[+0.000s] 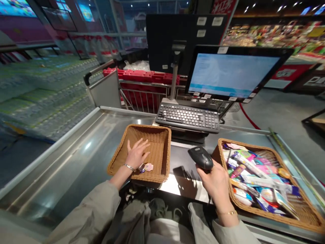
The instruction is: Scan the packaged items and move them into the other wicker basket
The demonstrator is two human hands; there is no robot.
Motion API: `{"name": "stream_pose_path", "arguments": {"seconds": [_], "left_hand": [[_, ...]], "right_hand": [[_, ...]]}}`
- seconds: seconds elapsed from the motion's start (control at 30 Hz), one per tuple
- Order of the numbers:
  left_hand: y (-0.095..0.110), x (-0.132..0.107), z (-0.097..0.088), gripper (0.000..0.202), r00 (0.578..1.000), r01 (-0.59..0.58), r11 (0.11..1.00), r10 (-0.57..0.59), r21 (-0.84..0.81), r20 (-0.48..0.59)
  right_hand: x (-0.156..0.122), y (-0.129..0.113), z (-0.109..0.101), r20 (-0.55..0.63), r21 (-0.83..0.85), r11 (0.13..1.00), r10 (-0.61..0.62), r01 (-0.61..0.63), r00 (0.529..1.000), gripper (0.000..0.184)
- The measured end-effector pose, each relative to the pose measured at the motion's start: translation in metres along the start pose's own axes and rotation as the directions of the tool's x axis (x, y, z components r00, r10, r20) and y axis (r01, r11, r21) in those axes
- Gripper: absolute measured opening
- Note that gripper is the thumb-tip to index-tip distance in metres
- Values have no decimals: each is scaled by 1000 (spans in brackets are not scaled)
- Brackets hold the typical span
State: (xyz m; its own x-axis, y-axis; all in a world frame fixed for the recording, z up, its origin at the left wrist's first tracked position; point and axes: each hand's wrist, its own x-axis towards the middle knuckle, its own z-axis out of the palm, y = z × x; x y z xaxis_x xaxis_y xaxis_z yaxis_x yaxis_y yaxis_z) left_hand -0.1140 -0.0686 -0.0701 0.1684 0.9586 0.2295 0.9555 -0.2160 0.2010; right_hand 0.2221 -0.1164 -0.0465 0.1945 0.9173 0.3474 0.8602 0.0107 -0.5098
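My left hand [137,154] lies inside a wicker basket [162,134] on the left of the steel counter, fingers spread flat and open. A small pink item [148,166] sits in that basket just beside the hand's heel. My right hand [215,181] is wrapped round the handle of a dark barcode scanner [201,157], held over the counter between the two baskets. To its right stands a second wicker basket [302,217] filled with several colourful small packaged goods [256,176].
A keyboard [188,117] and a lit monitor [232,73] stand at the back of the steel checkout counter [76,159]. Red shopping baskets [144,76] and a metal rail lie beyond. Stacked bottled water fills the left; store shelves run along the far right.
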Motion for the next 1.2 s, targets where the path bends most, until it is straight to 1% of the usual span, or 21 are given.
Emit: {"name": "stream_pose_path", "arguments": {"seconds": [0.1,0.2,0.4,0.53,0.67,0.77,0.93,1.0,1.13,1.2], "left_hand": [[-25,-12,8,33,994,12,1000,-15,22,111],[-45,-18,14,31,977,-6,999,-2,38,211],[-80,-8,17,33,928,-116,986,64,120,368],[-98,-1,18,37,907,-156,977,84,142,412],[-103,-2,22,34,901,-170,972,86,163,424],[-100,-6,24,33,899,-170,968,77,183,431],[-94,-15,28,39,904,-138,962,25,237,426],[-92,-18,31,46,908,-115,957,-8,267,419],[-91,-25,43,71,904,-88,946,-56,313,425],[-92,-27,50,77,896,-83,938,-77,336,438]], "right_hand": [[-8,-18,14,97,12,997,-78,77,992,37],[-13,-34,24,152,15,993,-121,120,981,33],[-17,-58,36,238,12,990,-142,143,961,31],[-20,-64,41,258,21,988,-154,154,954,32],[-19,-66,43,264,13,987,-158,160,952,31],[-18,-66,43,261,2,986,-163,168,951,31],[-15,-67,43,251,-4,982,-180,186,951,33],[-14,-67,44,252,-5,982,-182,189,951,33],[-12,-66,44,253,3,982,-183,188,950,32],[-12,-66,43,253,13,982,-186,189,949,32]]}}
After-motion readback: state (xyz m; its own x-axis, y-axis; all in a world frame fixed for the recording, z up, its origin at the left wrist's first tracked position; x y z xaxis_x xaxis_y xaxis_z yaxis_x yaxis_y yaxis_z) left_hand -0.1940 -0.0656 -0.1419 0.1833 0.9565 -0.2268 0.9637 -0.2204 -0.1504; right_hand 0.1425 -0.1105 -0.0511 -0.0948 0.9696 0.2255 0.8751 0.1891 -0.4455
